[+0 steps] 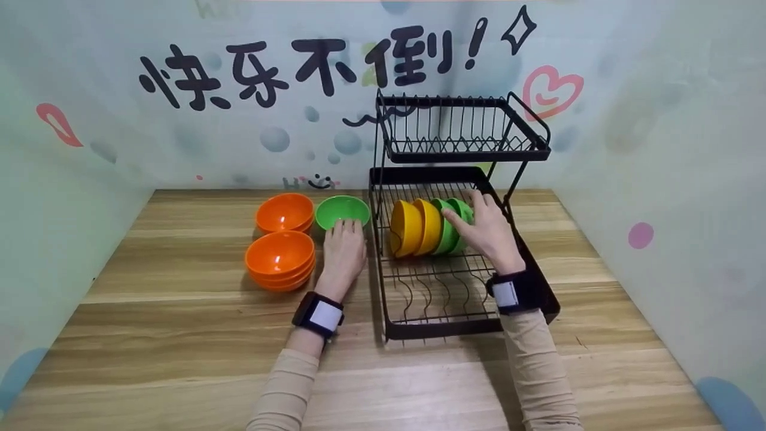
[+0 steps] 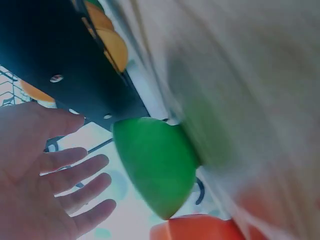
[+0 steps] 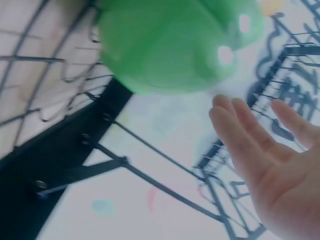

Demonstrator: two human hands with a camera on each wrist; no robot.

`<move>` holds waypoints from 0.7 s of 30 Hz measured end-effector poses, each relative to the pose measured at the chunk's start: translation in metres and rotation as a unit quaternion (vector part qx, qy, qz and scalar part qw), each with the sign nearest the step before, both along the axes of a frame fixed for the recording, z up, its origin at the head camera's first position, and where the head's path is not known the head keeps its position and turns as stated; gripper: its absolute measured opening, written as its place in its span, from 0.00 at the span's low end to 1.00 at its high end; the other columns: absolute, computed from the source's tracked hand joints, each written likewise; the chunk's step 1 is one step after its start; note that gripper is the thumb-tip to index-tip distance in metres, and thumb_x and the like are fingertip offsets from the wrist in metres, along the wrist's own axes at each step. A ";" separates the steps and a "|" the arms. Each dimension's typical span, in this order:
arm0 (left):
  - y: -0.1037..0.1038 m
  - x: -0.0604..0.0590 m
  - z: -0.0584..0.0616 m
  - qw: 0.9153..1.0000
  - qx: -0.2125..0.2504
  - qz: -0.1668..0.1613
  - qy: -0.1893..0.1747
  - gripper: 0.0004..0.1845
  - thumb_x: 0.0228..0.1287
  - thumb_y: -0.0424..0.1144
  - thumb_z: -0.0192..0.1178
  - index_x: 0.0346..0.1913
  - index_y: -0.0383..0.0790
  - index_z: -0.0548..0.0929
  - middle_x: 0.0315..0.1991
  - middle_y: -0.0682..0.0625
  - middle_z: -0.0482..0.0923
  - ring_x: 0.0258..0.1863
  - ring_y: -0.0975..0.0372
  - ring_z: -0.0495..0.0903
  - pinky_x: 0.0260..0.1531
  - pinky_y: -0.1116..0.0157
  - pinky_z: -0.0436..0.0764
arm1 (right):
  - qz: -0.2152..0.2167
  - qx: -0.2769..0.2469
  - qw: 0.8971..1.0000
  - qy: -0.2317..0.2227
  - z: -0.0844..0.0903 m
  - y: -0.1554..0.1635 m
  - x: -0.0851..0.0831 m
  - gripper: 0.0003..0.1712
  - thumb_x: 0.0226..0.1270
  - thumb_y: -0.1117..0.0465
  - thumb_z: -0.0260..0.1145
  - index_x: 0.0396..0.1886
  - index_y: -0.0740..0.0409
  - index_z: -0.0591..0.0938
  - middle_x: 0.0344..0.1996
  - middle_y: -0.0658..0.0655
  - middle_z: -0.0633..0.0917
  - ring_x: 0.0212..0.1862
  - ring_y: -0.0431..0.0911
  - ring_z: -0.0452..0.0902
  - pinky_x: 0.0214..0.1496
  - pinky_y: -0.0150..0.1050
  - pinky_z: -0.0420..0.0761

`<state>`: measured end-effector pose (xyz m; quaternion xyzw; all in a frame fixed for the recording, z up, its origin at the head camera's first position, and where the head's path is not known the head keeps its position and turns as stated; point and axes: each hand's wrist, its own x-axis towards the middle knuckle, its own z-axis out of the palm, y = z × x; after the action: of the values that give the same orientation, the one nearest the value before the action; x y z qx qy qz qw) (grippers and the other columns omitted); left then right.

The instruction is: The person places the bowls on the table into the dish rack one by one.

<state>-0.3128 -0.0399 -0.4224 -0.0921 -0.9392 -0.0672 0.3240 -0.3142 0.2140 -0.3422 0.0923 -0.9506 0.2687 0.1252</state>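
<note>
Left hand (image 1: pixel 343 251), fingers straight and spread, holding nothing, lay on the desk (image 1: pixel 179 341) with fingertips at the near rim of a green bowl (image 1: pixel 342 211) that stood upright just left of the rack (image 1: pixel 455 287), beside two stacks of orange bowls (image 1: pixel 280 258). Right hand (image 1: pixel 488 230), fingers straight and apart, rested against the rightmost of two green bowls (image 1: pixel 450 227) standing on edge in the rack's lower tier, next to two yellow bowls (image 1: pixel 413 227). The rack's upper tier (image 1: pixel 461 129) held only its wire dividers.
</note>
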 end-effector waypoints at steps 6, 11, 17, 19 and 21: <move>-0.003 0.002 0.000 0.997 -0.022 0.014 -0.074 0.25 0.57 0.38 0.64 0.57 0.29 0.75 0.49 0.38 0.81 0.53 0.48 0.78 0.57 0.49 0.74 | 0.017 0.008 1.000 0.025 0.007 -0.008 0.010 0.39 0.64 0.35 0.57 0.65 0.57 0.66 0.56 0.66 0.73 0.51 0.61 0.74 0.51 0.57 0.76; -0.004 0.004 0.001 0.995 -0.040 0.014 -0.085 0.19 0.56 0.35 0.62 0.50 0.30 0.78 0.42 0.39 0.83 0.44 0.47 0.81 0.54 0.51 0.76 | 0.021 0.021 0.999 0.021 0.008 -0.012 0.014 0.40 0.62 0.34 0.57 0.65 0.54 0.66 0.56 0.65 0.72 0.52 0.60 0.74 0.50 0.58 0.77; -0.004 0.005 0.001 0.997 -0.049 0.007 -0.056 0.08 0.55 0.31 0.61 0.38 0.32 0.82 0.35 0.41 0.84 0.38 0.49 0.81 0.43 0.55 0.77 | 0.020 0.033 0.999 0.022 0.009 -0.016 0.017 0.40 0.62 0.33 0.57 0.66 0.53 0.66 0.55 0.64 0.73 0.48 0.58 0.75 0.46 0.56 0.78; -0.005 0.006 0.000 0.997 -0.048 0.004 -0.056 0.07 0.54 0.30 0.61 0.37 0.33 0.83 0.34 0.42 0.84 0.37 0.50 0.81 0.41 0.56 0.79 | 0.021 0.036 0.999 0.022 0.010 -0.017 0.019 0.41 0.62 0.33 0.57 0.66 0.53 0.66 0.56 0.64 0.73 0.49 0.58 0.75 0.47 0.56 0.78; -0.005 0.006 0.000 0.997 -0.044 0.002 -0.058 0.06 0.53 0.29 0.61 0.36 0.34 0.83 0.32 0.42 0.84 0.36 0.50 0.82 0.37 0.56 0.80 | 0.022 0.039 0.999 0.022 0.010 -0.018 0.020 0.41 0.62 0.33 0.57 0.66 0.54 0.66 0.57 0.64 0.73 0.49 0.58 0.75 0.47 0.56 0.78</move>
<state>-0.3067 -0.0449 -0.4220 -0.1006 -0.9586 -0.0308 0.2646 -0.2942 0.1957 -0.3318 0.1237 -0.9551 0.2325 0.1360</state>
